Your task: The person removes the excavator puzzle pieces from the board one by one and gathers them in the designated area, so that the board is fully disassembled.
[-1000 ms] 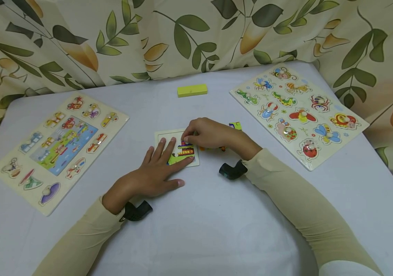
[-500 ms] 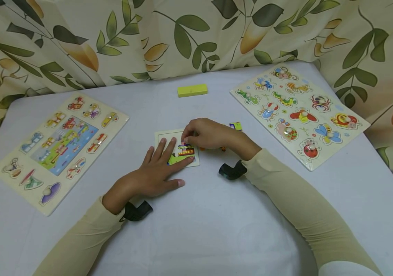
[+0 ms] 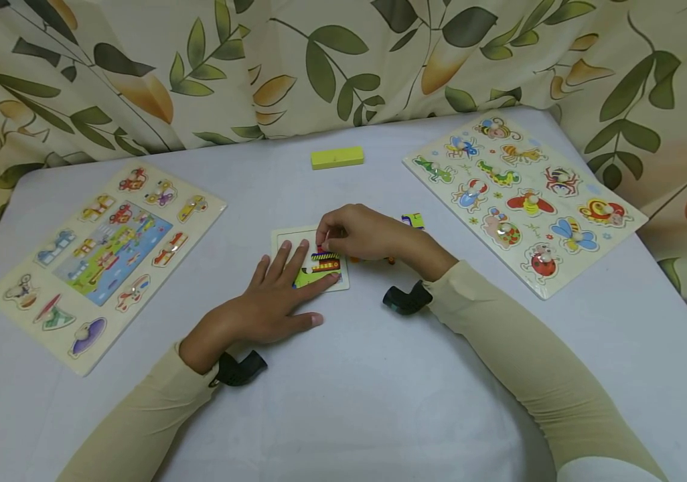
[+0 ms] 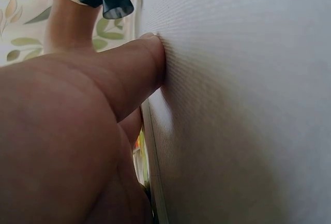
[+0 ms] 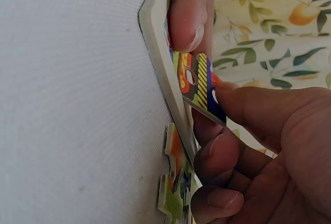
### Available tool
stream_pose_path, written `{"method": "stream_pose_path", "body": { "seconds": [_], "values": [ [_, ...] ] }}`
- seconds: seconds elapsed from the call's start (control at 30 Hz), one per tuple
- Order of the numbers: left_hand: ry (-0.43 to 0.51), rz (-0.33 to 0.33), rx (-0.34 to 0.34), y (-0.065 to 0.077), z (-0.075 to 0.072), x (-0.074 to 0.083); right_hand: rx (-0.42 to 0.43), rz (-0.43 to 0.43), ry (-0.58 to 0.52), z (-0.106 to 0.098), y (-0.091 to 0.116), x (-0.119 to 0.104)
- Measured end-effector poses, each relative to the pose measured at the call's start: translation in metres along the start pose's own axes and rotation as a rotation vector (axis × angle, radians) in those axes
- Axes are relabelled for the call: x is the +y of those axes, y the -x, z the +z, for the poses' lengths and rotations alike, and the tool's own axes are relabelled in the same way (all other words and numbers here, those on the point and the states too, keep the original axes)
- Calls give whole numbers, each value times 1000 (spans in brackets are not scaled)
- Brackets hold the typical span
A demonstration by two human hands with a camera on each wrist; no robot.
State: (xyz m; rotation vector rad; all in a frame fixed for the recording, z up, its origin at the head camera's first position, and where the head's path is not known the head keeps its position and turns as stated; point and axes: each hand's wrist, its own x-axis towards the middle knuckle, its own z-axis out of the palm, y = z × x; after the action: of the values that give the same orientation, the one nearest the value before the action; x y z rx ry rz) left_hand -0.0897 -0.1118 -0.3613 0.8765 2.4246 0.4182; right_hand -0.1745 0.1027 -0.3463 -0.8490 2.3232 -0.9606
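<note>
I am logging the site as follows, largest item first. A leaf-printed curtain point(image 3: 343, 60) is hanging behind the white-covered worktop point(image 3: 392, 402). Two picture boards are lying flat: an insect board point(image 3: 530, 178) to the person's right and a vehicle board point(image 3: 114, 251) to the left.

I am finding the left hand point(image 3: 276, 302) palm down, its fingers straight and spread, bracing the puzzle tray point(image 3: 280, 237) at the middle of the worktop; its thumb is resting on the cloth. The right hand point(image 3: 363, 231) is pinching a puzzle piece between thumb and fingers over the tray's right side.

A yellow block point(image 3: 337, 158) is sitting beyond the tray, well apart from it. Loose pieces point(image 5: 170, 198) are lying just beside the tray, partly hidden under the right hand. The pinched puzzle piece point(image 5: 204, 87), blue with black and yellow stripes, is standing tilted against the tray's surface; I am not able to confirm full contact along its edge.

In my judgement, the step in hand is seating that piece. The next move is likely calling for alignment with its neighbours and a level press, the left hand holding the tray steady.
</note>
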Motion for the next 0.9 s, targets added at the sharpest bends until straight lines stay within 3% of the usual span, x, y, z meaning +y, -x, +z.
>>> {"method": "stream_pose_path", "body": {
  "seconds": [0.9],
  "values": [
    [16, -4, 9, -1, 2, -2, 58, 19, 31, 1, -1, 0]
  ]
}}
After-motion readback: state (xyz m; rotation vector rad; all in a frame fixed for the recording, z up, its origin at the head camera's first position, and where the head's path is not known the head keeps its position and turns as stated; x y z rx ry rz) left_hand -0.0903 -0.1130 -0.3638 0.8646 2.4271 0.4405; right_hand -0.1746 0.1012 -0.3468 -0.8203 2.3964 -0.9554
